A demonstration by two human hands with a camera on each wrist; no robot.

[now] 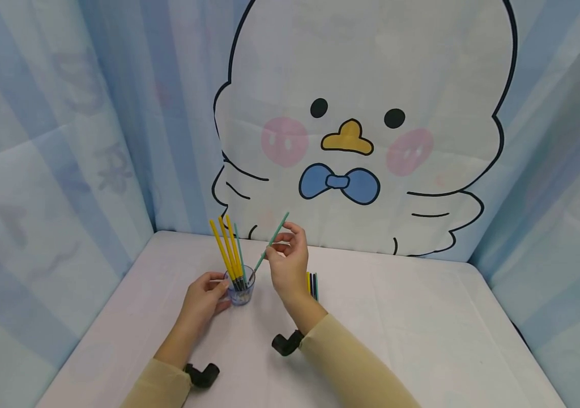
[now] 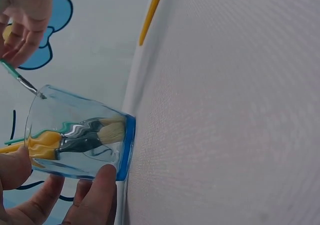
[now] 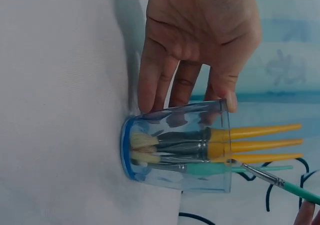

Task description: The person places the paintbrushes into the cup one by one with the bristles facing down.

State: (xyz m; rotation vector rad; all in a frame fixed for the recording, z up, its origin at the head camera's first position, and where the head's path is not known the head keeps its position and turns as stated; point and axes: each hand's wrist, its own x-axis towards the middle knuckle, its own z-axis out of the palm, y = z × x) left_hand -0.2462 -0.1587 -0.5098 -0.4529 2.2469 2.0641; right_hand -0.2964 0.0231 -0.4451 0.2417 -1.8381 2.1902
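Toward the back of the pale table (image 1: 397, 334), a clear cup (image 1: 241, 298) stands upright in the left hand (image 1: 204, 297), thumb near the rim, fingers curved and slightly apart around its side. Three yellow brushes (image 1: 228, 245) and one green brush (image 1: 239, 246) stand in it, handles up. At its mouth the right hand (image 1: 288, 263) pinches a second green brush (image 1: 261, 262) between thumb and fingertips, slanted bristle-end down; I cannot tell whether it touches the rim. Marks printed on the side curtain (image 1: 40, 141) are too blurred to read. Both wrist views show pale bristles (image 3: 144, 141) down by the cup's blue base (image 3: 125, 150), detail lost from the head. The head view shows yellow, dark and green handles (image 1: 312, 285) beside the right wrist.
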